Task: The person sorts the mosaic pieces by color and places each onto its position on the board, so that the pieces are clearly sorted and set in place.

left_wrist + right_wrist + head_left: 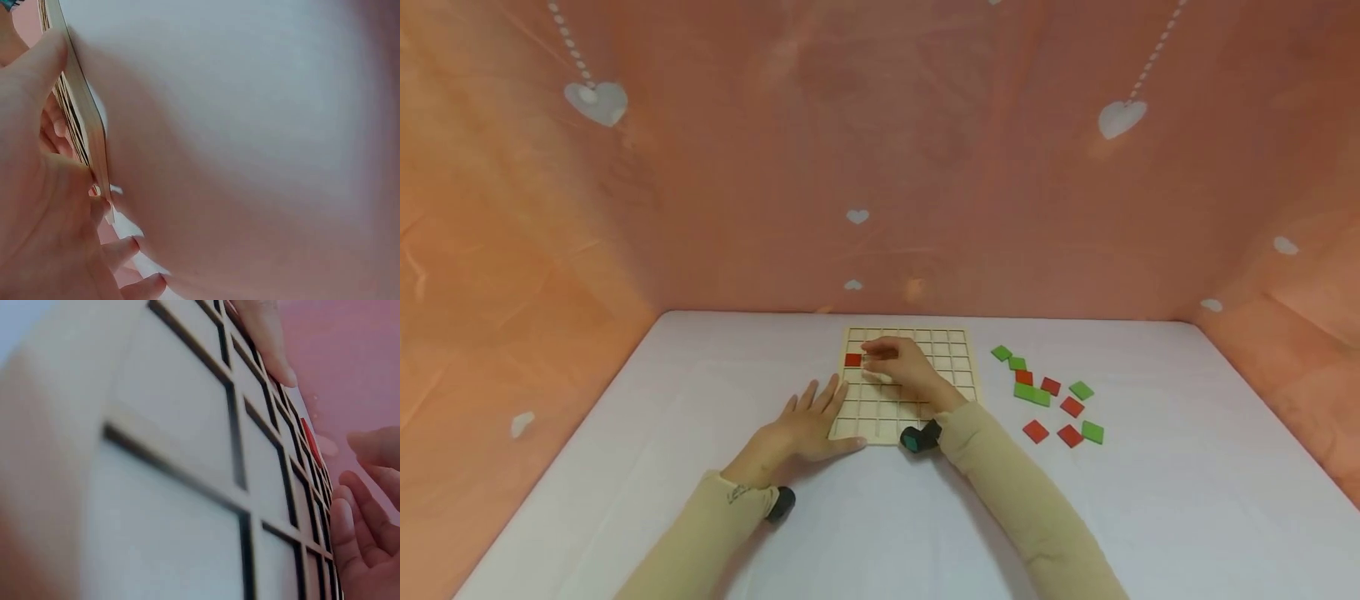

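Observation:
A pale wooden grid board [951,350] lies on the white table. One red square tile [853,360] sits in its left column, near the far end. Just right of that tile, over the board, is my right hand [898,364], its thumb and fingers apart and nothing visible between them. The right wrist view shows the red tile [310,440] a short way from those fingers. My left hand [805,429] rests with spread fingers at the board's near left corner. In the left wrist view, the left thumb touches the board's edge [94,134].
Right of the board lie scattered red tiles [1036,431] and green tiles [1081,390], several of each. An orange-pink cloth [760,208] with hearts stands behind and at both sides of the table [1157,500]. Each wrist carries a black camera [917,438].

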Motion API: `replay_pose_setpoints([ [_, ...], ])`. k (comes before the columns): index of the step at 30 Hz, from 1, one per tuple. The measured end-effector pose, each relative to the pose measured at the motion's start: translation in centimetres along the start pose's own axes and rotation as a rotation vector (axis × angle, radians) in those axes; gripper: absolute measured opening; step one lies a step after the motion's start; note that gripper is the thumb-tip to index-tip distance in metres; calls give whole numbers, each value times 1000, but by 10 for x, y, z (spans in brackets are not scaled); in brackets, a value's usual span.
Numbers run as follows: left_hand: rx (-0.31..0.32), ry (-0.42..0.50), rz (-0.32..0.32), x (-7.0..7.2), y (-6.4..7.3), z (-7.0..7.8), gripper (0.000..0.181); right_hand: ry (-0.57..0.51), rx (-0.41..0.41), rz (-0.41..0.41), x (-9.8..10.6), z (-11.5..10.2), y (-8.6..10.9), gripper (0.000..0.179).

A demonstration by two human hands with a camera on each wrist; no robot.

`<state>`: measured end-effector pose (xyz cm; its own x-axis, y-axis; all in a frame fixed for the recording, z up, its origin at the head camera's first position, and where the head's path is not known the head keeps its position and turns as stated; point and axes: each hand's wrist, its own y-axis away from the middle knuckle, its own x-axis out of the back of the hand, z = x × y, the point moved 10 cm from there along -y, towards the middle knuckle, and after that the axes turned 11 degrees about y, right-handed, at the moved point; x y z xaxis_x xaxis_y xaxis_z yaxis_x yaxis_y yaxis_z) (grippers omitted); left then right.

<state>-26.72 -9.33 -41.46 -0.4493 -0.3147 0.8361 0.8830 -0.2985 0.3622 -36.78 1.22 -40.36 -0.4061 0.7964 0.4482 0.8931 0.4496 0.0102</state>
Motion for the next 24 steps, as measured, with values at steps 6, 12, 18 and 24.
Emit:
replay_pose_setpoints([
  [6, 0, 13, 4, -1, 0, -1, 92, 12, 2, 28, 9, -2, 9, 35],
  [12, 0, 9, 6, 0, 1, -3, 93, 74, 29, 57, 19, -5, 18, 34],
  [18, -5, 17, 6, -1, -2, -4, 95, 133, 41, 100, 31, -4, 25, 34],
  [24, -2, -10, 4, -7, -8, -8, 96, 139, 23, 112, 41, 3, 34, 36],
])
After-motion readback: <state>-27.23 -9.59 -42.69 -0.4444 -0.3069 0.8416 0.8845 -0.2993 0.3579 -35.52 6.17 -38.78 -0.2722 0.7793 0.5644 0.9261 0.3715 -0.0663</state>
